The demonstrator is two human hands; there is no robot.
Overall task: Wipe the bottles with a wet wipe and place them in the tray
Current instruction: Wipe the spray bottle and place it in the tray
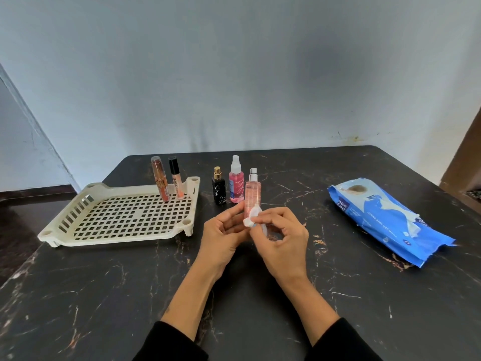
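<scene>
Pink bottle: slim, clear-walled cylinder with pale pink liquid and a silver spray top, held upright just above the table, in front of two others. Left hand has its fingers closed round the lower body; right hand pinches a folded white wipe against the lower front of the bottle, fingertips together on the cloth. Handling, by judgement: light, rigid, probably glass or hard plastic, so breakable if dropped; the smooth wall is likely slick once wet. Best hold is the mid-to-lower body, not the spray top, which could come loose or discharge. Narrow base, so apt to tip when set on the slotted floor. Tray: cream plastic, grid-perforated, to the left; two tubes stand upright at its far right corner, one copper-toned, one black-capped. Black bottle with a gold top and a rounder pink spray bottle stand on the table just right of the tray, outside it. Wipe pack: blue, soft, lying flat well to the right, flap seemingly lifted.
</scene>
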